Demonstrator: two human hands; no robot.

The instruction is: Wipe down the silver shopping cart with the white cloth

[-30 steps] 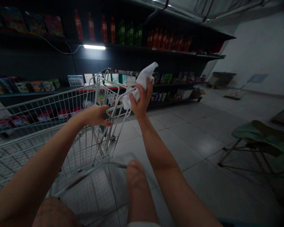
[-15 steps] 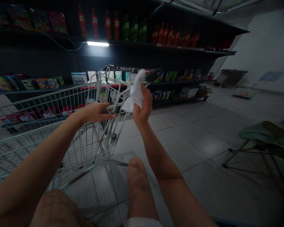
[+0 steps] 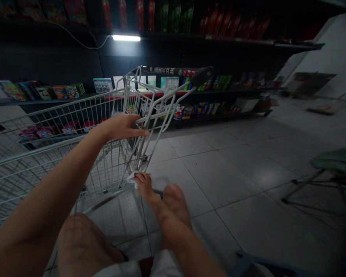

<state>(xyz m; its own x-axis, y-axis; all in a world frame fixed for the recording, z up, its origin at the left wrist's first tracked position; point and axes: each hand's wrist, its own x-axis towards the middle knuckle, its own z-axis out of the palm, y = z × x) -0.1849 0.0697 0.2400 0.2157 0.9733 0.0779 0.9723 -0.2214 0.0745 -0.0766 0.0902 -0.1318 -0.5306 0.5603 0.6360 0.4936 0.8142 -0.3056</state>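
A white wire shopping cart (image 3: 75,111) stands in front of me, with a dark handle bar (image 3: 175,71) at its far end. My left hand (image 3: 121,127) is on the cart's upper wire frame, fingers wrapped over a rail. My right hand (image 3: 142,184) is low, close to the cart's bottom rail and just above my right knee (image 3: 175,202). It is closed on a white cloth (image 3: 132,179), and only a small corner of the cloth shows past the fingers.
Dark shelves (image 3: 190,40) behind the cart hold red and green bottles and colourful packets. A folding chair with a green seat (image 3: 336,161) stands at the right. A grey tiled floor (image 3: 219,177) spreads to the right, and a dark blue object (image 3: 248,259) sits at the bottom edge.
My right hand has dropped from high by the cart to down near my knee, the cloth now mostly hidden in it. The shelves sit lower in view. My left hand stays on the cart.
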